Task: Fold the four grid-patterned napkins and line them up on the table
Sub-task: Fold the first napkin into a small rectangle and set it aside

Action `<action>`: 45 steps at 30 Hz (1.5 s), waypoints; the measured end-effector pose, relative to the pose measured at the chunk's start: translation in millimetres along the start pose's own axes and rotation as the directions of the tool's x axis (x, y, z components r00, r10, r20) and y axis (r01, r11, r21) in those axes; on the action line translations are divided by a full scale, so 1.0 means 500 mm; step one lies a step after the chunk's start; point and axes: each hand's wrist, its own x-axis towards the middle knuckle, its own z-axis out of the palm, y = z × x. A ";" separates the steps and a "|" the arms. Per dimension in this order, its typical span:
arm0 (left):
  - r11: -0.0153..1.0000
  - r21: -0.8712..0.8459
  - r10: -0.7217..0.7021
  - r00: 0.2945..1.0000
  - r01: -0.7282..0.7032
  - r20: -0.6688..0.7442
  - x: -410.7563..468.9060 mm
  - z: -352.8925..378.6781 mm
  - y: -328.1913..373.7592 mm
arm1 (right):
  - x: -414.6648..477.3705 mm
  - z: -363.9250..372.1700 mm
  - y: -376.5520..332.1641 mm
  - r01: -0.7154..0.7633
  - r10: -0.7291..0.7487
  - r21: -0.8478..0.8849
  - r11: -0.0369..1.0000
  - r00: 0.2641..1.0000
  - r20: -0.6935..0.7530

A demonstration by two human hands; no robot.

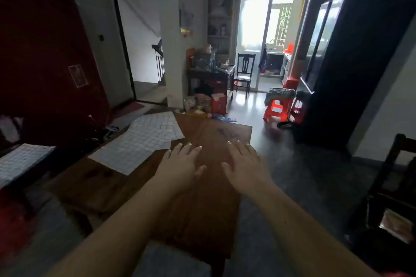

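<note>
**Four napkins lying open, none folded yet**

Both hands are empty. Over the middle of the table [202, 209], the left hand [183, 159] and right hand [244, 159] are held palm down, side by side. Their fingers [177, 147] are straight and a little spread, holding nothing. Whether they touch the wood I cannot tell. The wood around them is bare, which makes it the natural spot for folding.

Just beyond the left hand, toward the table's left edge, three grid-patterned sheets lie open and overlapping. First comes the nearest napkin [122, 157], then the middle napkin [146, 139], then the far napkin [161, 122] close to the table's far left corner. The fourth napkin [21, 161] lies off the table, well to its left, on something dark I cannot make out.

The step in hand looks like taking up the first sheet. Which of the three lies on top is hard to tell, so lift a corner gently and take the one that comes free without dragging the others. Draw it onto the bare wood and bring edge to edge along the printed grid lines. Flatten the crease with a palm. Setting the first folded one at one end of the table would leave room for the row.

Past the table's far end stand a red stool [275, 108] and a chair [244, 72] beside a bright doorway [254, 22].
</note>
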 end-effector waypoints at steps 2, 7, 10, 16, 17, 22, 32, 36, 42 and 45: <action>1.000 -0.003 0.002 1.000 -0.002 0.008 -0.005 -0.008 -0.010 | 0.002 -0.001 -0.004 0.004 -0.004 0.004 1.000 1.000 -0.001; 0.992 -0.037 -0.119 0.992 0.120 0.047 -0.022 -0.024 -0.108 | 0.036 0.032 -0.091 0.105 -0.107 0.030 0.994 0.992 0.061; 0.982 -0.029 -0.184 0.982 0.185 0.039 -0.040 -0.027 -0.208 | 0.066 0.057 -0.174 0.190 -0.196 0.062 0.980 0.973 0.120; 0.953 -0.028 -0.302 0.953 0.302 0.010 -0.111 -0.038 -0.464 | 0.110 0.131 -0.407 0.329 -0.337 0.070 0.942 0.923 0.184; 0.944 -0.035 -0.327 0.945 0.327 0.000 -0.124 -0.039 -0.514 | 0.114 0.148 -0.453 0.353 -0.358 0.064 0.934 0.915 0.185; 0.913 -0.045 -0.407 0.912 0.406 -0.039 -0.197 -0.047 -0.784 | 0.147 0.243 -0.723 0.432 -0.437 0.071 0.899 0.876 0.205; 0.831 0.004 -0.555 0.829 0.556 -0.071 -0.333 -0.102 -1.278 | 0.208 0.418 -1.258 0.515 -0.552 0.201 0.833 0.798 0.241; 0.813 -0.010 -0.582 0.811 0.583 -0.050 -0.343 -0.111 -1.419 | 0.247 0.484 -1.401 0.542 -0.579 0.205 0.815 0.772 0.263; 0.798 -0.020 -0.603 0.797 0.602 -0.034 -0.271 -0.101 -1.618 | 0.359 0.589 -1.555 0.568 -0.604 0.205 0.797 0.737 0.305; 0.789 0.015 -0.614 0.789 0.614 -0.028 -0.206 -0.098 -1.730 | 0.454 0.654 -1.625 0.560 -0.600 0.217 0.800 0.739 0.307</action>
